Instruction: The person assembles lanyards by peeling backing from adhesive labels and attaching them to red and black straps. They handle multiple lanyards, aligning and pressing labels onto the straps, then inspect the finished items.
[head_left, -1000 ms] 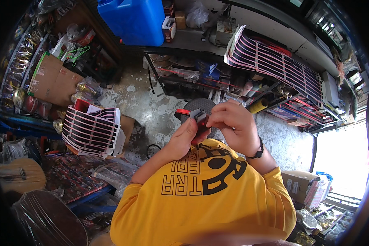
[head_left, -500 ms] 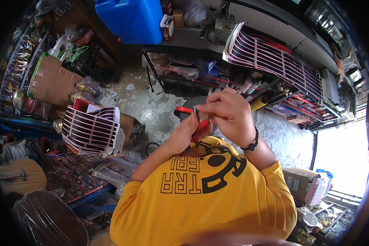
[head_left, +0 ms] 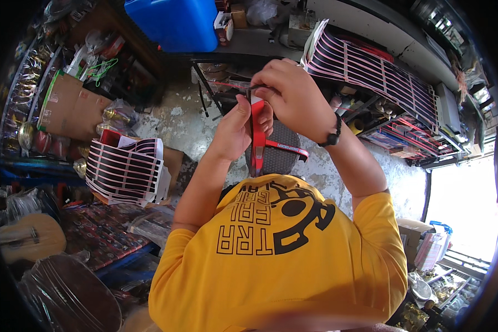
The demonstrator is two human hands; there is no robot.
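Observation:
A red ribbon (head_left: 257, 124) with printed lettering on one branch hangs in a long strip between my hands, with a whitish patch near its upper end. My left hand (head_left: 233, 130) is closed round the strip, thumb up along its side. Just above, the fingers of my right hand (head_left: 296, 97) pinch the ribbon's top end, where a small dark piece shows; the fingertips partly hide it. The lower part of the ribbon dangles over a round, dark grey textured seat (head_left: 285, 160), and its printed branch sticks out to the right.
Ahead stands a low black rack (head_left: 221, 91), with a large blue jerrycan (head_left: 174, 25) on the counter behind it. Striped black-and-pink sheets (head_left: 371, 69) lie on the right shelf. More striped sheets (head_left: 124, 171) and a cardboard box (head_left: 74, 108) are on the left.
Both hands have risen and moved farther from my body. The ribbon, bunched close to my hands before, now hangs down at length, and more of the seat shows.

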